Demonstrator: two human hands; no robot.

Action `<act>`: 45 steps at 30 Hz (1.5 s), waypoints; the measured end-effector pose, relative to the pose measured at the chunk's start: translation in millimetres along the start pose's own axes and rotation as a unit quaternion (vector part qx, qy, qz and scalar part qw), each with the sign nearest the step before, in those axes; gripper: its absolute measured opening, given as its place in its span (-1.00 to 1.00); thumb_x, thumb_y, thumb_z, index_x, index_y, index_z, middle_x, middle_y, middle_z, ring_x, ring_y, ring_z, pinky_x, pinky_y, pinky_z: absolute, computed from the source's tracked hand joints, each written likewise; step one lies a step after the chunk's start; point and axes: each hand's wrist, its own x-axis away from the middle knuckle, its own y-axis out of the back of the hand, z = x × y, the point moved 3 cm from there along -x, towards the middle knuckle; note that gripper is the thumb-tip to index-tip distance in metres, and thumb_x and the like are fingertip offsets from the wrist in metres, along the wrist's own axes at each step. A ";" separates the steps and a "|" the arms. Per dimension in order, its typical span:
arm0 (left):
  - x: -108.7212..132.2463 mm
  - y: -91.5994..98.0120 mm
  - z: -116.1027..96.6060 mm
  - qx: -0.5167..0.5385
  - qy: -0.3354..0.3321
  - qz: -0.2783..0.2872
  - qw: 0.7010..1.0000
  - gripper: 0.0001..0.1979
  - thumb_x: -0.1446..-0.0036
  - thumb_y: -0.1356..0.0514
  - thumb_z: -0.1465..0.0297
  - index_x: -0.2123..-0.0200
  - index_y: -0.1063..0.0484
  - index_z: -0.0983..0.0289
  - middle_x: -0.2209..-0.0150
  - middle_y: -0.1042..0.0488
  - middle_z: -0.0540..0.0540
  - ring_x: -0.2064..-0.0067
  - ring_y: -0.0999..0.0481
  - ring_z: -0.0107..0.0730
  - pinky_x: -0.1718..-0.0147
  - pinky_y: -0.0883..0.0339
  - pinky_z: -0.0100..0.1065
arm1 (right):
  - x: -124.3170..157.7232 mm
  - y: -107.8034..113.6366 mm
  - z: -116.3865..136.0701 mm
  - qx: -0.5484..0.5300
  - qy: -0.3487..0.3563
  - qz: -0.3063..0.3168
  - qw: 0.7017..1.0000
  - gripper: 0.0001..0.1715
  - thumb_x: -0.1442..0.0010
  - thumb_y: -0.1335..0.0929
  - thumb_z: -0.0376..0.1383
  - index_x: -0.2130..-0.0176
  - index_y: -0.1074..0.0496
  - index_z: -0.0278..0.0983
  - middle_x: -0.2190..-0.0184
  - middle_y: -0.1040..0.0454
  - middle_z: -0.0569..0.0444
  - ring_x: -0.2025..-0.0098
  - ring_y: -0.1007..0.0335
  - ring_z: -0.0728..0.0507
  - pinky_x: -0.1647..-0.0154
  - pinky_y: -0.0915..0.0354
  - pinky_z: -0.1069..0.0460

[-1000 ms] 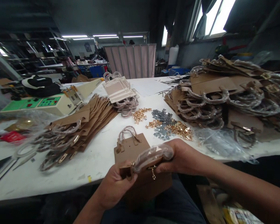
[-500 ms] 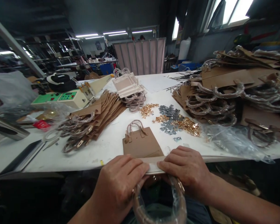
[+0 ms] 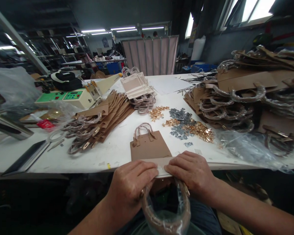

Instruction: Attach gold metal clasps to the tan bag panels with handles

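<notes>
At the table's front edge, my left hand (image 3: 129, 182) and my right hand (image 3: 193, 176) are both closed on one handbag panel (image 3: 161, 172). Its pale edge shows between my thumbs. The panel's plastic-wrapped brown handle (image 3: 168, 225) hangs down towards my lap, with gold fittings near where it joins. Just beyond my fingers lies a flat brown bag panel (image 3: 150, 147), its wrapped handle (image 3: 143, 129) pointing away from me. My hands cover most of the held panel.
Brown panels with wrapped handles (image 3: 107, 114) are stacked at left, with a taller pile (image 3: 245, 81) at right. Gold fittings (image 3: 203, 131) and grey metal plates (image 3: 180, 116) lie between. A green-fronted machine (image 3: 73, 97), a notebook (image 3: 26, 156) and clear plastic bags (image 3: 250, 147) are also on the white table.
The view has shifted slightly, so the table's contents sit a little further right. Both hands keep their hold on the panel, and its handle appears a little lower and more level.
</notes>
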 end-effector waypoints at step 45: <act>13.9 1.9 1.0 -0.053 -0.083 -0.048 0.994 -0.85 -0.20 -0.23 0.55 0.15 -0.54 0.38 0.23 -0.66 0.18 0.22 -0.62 -0.26 0.24 -0.47 -0.23 | -5.2 7.1 16.0 -0.004 0.035 0.032 0.999 -0.74 -0.47 -0.25 -0.36 0.20 -0.50 -0.31 0.48 -0.45 0.10 0.46 -0.33 -0.08 0.36 -0.16 -0.05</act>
